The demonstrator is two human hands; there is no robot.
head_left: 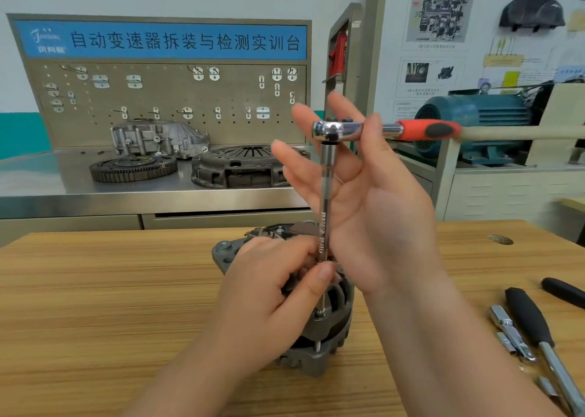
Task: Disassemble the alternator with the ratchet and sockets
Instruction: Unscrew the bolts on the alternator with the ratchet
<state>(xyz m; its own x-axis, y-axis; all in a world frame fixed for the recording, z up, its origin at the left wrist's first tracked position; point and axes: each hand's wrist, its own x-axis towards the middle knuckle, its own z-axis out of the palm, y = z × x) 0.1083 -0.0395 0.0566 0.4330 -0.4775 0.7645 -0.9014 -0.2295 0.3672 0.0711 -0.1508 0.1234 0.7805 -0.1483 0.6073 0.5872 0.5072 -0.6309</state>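
Your alternator (332, 325) stands on end on the wooden table (110, 290), straight in front of you. Your left hand (262, 296) grips its upper part from the left, fingers curled over the top and thumb pressed against the extension (324, 214). The extension rises upright from a bolt on the alternator's near rim. The ratchet (380, 130) sits across the top of the extension, high above the alternator, with its red-and-black handle pointing right. Your right hand (380, 220) is wide, fingers straight and spread. The fingers pass behind the ratchet head and the extension, the thumb lies over the front of the chrome neck, and nothing is clasped. On the table well to the right of the alternator lie a black-handled driver (528, 318), some chrome adapters (506, 328) just left of it and a second black handle (563, 293) beyond it. Behind the alternator stands a steel bench (47, 192) bearing a flywheel (133, 168), a clutch cover (234, 168) and a gearbox housing (158, 138) under a pegboard (164, 100) of hooks. Behind and to the right of the alternator sits a blue motor (474, 122).
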